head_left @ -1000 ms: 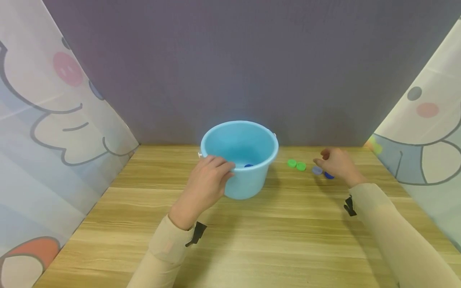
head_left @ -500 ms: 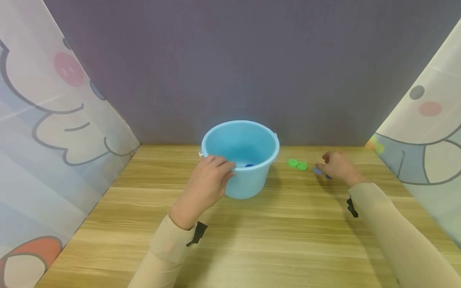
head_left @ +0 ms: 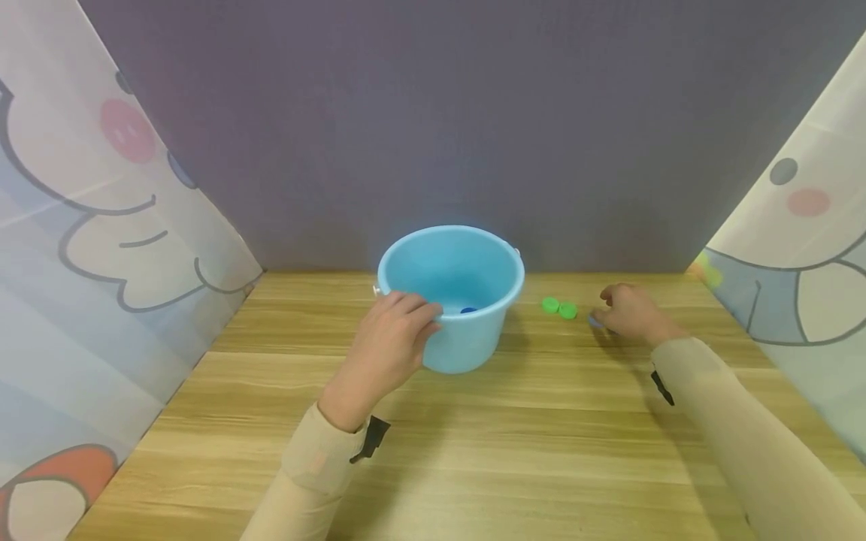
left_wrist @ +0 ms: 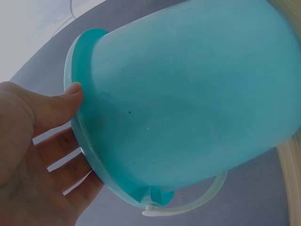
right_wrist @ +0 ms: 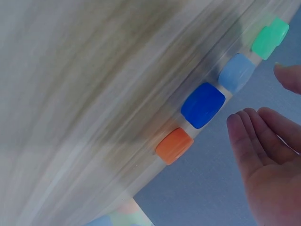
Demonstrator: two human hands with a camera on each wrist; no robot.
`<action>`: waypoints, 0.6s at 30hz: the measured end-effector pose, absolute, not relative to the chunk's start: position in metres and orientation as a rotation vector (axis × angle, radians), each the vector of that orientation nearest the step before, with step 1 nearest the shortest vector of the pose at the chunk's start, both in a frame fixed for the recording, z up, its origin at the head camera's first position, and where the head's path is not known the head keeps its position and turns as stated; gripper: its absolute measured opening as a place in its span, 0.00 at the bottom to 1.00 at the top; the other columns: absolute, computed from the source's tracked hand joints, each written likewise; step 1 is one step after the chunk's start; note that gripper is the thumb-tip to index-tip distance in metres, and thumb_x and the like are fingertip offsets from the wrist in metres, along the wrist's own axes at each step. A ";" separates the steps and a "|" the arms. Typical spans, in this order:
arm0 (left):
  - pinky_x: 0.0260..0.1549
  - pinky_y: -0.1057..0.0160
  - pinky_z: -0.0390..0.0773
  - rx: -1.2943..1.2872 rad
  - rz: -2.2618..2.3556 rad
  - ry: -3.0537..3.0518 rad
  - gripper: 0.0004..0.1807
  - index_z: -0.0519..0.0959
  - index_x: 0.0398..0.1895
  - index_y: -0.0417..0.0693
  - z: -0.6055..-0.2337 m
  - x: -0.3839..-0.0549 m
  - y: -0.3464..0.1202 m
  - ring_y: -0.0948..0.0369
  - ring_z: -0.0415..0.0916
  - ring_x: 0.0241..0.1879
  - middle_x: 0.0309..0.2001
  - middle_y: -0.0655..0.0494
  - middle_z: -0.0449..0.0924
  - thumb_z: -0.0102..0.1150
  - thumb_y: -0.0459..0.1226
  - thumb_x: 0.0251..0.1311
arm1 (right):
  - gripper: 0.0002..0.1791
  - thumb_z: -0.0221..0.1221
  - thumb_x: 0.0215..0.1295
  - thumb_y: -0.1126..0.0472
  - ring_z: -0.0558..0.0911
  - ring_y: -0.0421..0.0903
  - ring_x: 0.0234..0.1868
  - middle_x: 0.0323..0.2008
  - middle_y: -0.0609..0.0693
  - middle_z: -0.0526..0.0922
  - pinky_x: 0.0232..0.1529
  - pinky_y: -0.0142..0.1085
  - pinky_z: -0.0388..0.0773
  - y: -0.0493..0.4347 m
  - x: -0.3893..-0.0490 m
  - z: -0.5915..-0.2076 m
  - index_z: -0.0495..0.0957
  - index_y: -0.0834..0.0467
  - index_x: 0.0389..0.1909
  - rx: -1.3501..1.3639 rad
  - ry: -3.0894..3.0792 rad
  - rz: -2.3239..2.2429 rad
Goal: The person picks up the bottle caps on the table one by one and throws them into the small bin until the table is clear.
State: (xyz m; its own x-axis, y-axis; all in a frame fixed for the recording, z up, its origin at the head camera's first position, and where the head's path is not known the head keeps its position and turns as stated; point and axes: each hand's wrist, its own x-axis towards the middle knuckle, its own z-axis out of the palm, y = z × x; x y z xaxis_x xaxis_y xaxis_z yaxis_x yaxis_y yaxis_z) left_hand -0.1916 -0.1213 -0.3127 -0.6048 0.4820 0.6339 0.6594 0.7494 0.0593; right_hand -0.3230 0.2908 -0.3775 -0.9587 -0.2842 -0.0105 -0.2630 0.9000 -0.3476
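Observation:
In the head view my left hand (head_left: 392,338) grips the near-left rim of a light blue bucket (head_left: 467,346). The left wrist view has the thumb on the outside of the bucket (left_wrist: 188,94), fingers across the rim. A dark blue bottle cap (head_left: 468,310) lies inside. On the right, my right hand (head_left: 629,312) hovers over a pale blue cap (head_left: 594,321), partly covering it. The right wrist view shows this hand (right_wrist: 268,155) holding nothing, thumb apart from the fingers, near a dark blue cap (right_wrist: 203,105) and the pale blue cap (right_wrist: 236,72).
Two green caps (head_left: 558,309) lie between the bucket and my right hand on the wooden table (head_left: 514,451). An orange cap (right_wrist: 174,146) shows beside the dark blue one in the right wrist view. A dark grey panel (head_left: 433,113) stands behind, with printed curtains (head_left: 135,248) at both sides.
My right hand has lowered slightly and shifted over the caps, hiding the dark blue one and part of the pale blue one in the head view. The left hand stays on the rim.

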 end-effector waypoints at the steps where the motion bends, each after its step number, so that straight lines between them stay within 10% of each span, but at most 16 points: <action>1: 0.43 0.55 0.79 -0.857 -0.387 -2.339 0.08 0.86 0.43 0.43 -0.313 -0.192 -0.121 0.52 0.77 0.41 0.39 0.53 0.85 0.69 0.31 0.61 | 0.32 0.60 0.69 0.56 0.77 0.75 0.53 0.52 0.80 0.76 0.53 0.64 0.76 0.290 -0.323 -0.377 0.68 0.82 0.59 -0.437 3.003 -0.525; 18: 0.43 0.55 0.79 -0.857 -0.404 -2.336 0.09 0.86 0.43 0.43 -0.312 -0.191 -0.121 0.52 0.77 0.41 0.38 0.53 0.85 0.70 0.31 0.60 | 0.32 0.57 0.71 0.55 0.75 0.77 0.56 0.55 0.79 0.75 0.56 0.66 0.73 0.292 -0.326 -0.381 0.68 0.82 0.60 -0.472 2.985 -0.435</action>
